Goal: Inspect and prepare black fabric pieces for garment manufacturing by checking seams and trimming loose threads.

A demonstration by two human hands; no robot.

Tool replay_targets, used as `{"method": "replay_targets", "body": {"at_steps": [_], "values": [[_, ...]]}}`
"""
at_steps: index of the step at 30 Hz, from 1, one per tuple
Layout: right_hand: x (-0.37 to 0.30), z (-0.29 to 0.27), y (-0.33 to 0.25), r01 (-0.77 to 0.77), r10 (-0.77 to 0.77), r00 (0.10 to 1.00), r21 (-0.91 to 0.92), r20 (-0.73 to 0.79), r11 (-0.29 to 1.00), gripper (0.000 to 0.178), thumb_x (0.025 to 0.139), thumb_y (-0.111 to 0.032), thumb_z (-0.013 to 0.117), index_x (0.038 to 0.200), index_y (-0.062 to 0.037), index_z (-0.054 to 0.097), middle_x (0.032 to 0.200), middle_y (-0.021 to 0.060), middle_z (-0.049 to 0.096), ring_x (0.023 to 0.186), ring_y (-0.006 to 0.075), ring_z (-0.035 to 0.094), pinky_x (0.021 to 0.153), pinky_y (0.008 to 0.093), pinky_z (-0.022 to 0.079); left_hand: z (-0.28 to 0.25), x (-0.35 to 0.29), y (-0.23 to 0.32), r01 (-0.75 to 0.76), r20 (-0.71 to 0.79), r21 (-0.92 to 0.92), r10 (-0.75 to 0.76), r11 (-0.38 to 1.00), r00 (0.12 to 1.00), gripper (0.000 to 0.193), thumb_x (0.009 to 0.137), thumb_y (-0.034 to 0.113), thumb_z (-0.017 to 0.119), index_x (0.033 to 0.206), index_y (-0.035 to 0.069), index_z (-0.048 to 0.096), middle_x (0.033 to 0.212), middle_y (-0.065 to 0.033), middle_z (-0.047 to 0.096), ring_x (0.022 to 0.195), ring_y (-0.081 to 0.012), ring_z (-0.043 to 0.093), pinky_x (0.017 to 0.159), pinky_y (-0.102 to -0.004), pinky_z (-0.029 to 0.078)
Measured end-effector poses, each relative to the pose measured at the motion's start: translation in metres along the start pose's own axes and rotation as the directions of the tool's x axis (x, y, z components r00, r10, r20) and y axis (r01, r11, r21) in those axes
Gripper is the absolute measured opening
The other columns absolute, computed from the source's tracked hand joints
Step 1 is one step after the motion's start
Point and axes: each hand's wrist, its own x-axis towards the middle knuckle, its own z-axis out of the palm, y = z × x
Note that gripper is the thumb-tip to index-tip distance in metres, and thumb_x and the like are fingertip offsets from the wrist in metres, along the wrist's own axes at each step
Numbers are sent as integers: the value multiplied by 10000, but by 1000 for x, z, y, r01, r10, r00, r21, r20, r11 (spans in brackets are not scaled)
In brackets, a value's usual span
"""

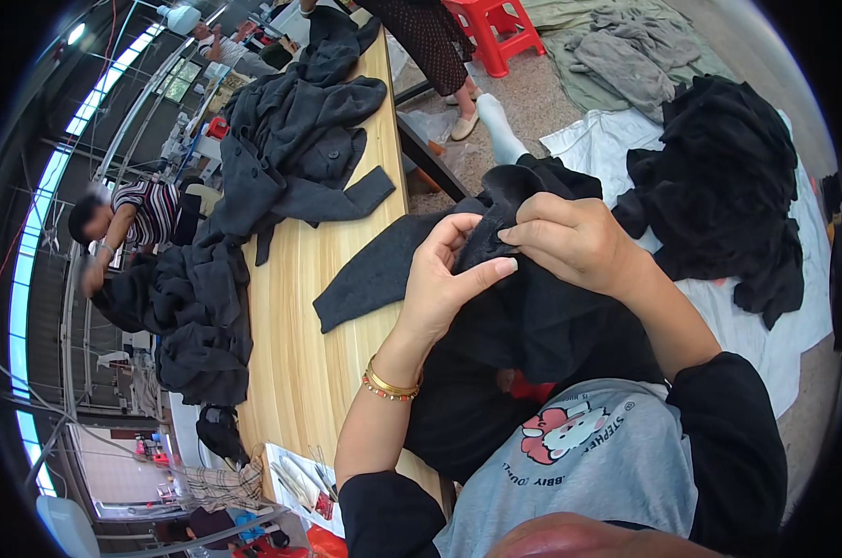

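A dark charcoal knit garment (551,316) hangs over my lap, with one sleeve (374,270) lying out on the wooden table. My left hand (449,279) grips a folded edge of it, the fingers curled behind the cloth and the thumb lying in front. Close by on the right, my right hand (579,242) is closed in a pinch at the same edge. Whether a small tool or thread sits between those fingertips is too small to make out.
Dark buttoned coats (291,139) are heaped along the far side of the table (281,372). A person in a striped top (146,214) handles garments on the left. Black clothes (728,186) lie on white sheeting at right. A red stool (495,37) stands beyond, near another person's legs.
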Motion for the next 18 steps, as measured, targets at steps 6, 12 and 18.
{"method": "replay_targets", "body": {"at_steps": [6,12,18], "values": [[-11,11,8,-176,182,983,321,11,931,205,725,30,732,924,-1,693,843,98,646,713,222,660,600,299,516,1,3,-12,-22,-54,131,29,991,998,322,834,9,742,1115,2,586,1027,-26,637,934,-67,598,857,-206,483],[-7,0,17,-357,271,933,516,236,779,243,731,70,689,961,0,729,846,89,672,753,162,660,630,259,491,-5,1,-14,-64,-66,229,81,971,995,273,840,20,737,1076,4,600,1002,-8,639,913,-57,589,828,-200,470],[7,-1,21,-568,387,823,607,415,556,609,675,32,717,1266,-63,603,1190,61,600,752,49,633,578,178,419,-13,1,-15,-100,-17,281,109,954,994,261,812,24,746,1036,9,614,994,-7,639,904,-61,590,824,-205,465]]}}
